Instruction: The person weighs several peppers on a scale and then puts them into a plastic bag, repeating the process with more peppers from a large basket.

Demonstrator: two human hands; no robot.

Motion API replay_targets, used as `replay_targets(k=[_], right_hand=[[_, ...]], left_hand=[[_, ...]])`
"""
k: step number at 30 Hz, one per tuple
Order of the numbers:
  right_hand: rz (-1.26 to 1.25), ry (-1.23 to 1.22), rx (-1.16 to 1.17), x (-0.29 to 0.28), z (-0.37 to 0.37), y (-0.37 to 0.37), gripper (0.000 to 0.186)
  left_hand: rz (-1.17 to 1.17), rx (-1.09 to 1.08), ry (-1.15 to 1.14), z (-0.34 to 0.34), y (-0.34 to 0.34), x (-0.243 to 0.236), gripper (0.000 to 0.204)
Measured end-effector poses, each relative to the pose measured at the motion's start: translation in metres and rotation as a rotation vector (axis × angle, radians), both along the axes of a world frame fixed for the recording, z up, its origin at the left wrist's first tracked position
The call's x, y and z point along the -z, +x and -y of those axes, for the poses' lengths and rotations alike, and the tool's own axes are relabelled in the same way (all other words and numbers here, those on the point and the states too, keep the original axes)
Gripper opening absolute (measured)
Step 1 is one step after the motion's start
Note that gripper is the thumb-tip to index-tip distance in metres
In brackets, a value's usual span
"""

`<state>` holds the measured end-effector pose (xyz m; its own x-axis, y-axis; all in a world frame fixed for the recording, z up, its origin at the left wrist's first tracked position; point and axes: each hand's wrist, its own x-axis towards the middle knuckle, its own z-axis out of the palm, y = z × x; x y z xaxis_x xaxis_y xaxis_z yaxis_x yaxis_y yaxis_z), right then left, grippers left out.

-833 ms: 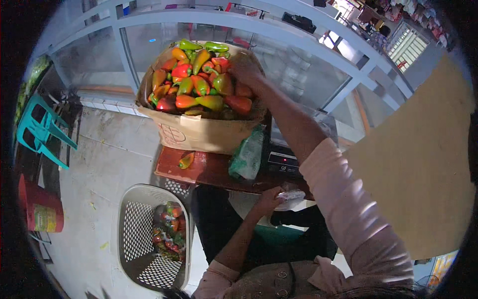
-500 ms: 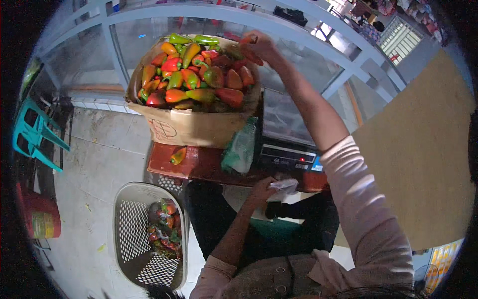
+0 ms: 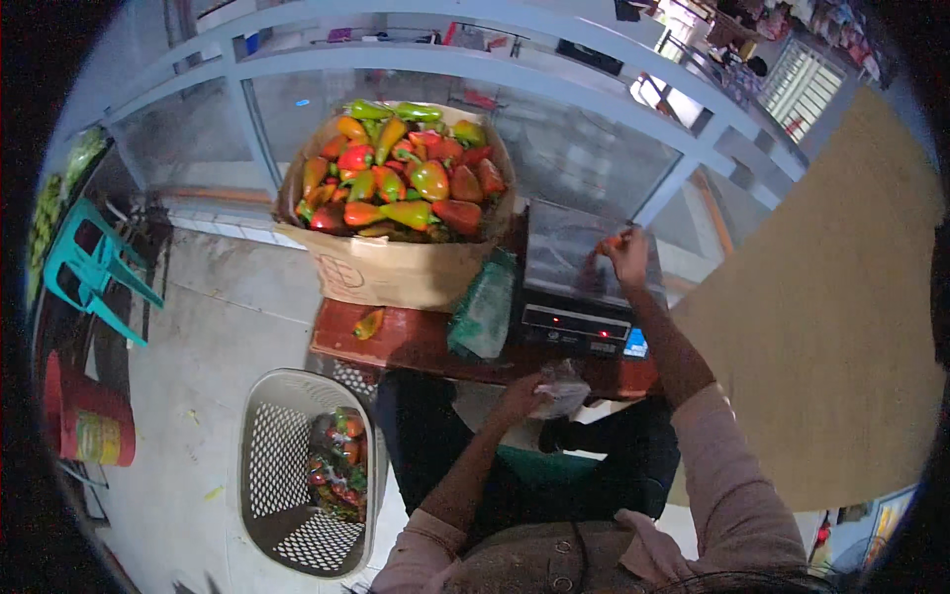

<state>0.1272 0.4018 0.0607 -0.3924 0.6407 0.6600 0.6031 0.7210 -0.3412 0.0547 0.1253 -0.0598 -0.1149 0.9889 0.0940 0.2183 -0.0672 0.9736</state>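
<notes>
My right hand is closed on an orange-red pepper above the platform of a black digital scale. Most of that pepper is hidden by my fingers. Lower down, between my knees and the bench edge, my left hand grips a clear plastic bag. A cardboard box heaped with red, orange and green peppers stands left of the scale. Between box and scale lies a green-tinted pack of plastic bags.
One loose pepper lies on the red bench. On the floor, a beige laundry basket holds bagged peppers. Farther left are a teal plastic stool and a red bucket. A brown board rises at the right; glass panels stand behind.
My right hand has come from the far right corner of the box to over the scale, carrying a pepper. My left hand still holds the bag, and the whole view has shifted slightly.
</notes>
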Motion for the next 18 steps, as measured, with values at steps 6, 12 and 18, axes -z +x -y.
replay_targets(k=[6,12,18], right_hand=[[0.277,-0.086,0.049,-0.011,0.041,0.018,0.037],[0.088,0.291,-0.264,-0.079,0.032,-0.078,0.029],[0.285,0.309,-0.665,-0.127,0.038,-0.281,0.021]], left_hand=[[-0.051,0.002,-0.181,0.006,0.001,-0.037,0.030],[0.049,0.016,-0.135,-0.003,0.015,-0.013,0.031],[0.193,0.010,-0.161,-0.001,0.001,-0.030,0.029]])
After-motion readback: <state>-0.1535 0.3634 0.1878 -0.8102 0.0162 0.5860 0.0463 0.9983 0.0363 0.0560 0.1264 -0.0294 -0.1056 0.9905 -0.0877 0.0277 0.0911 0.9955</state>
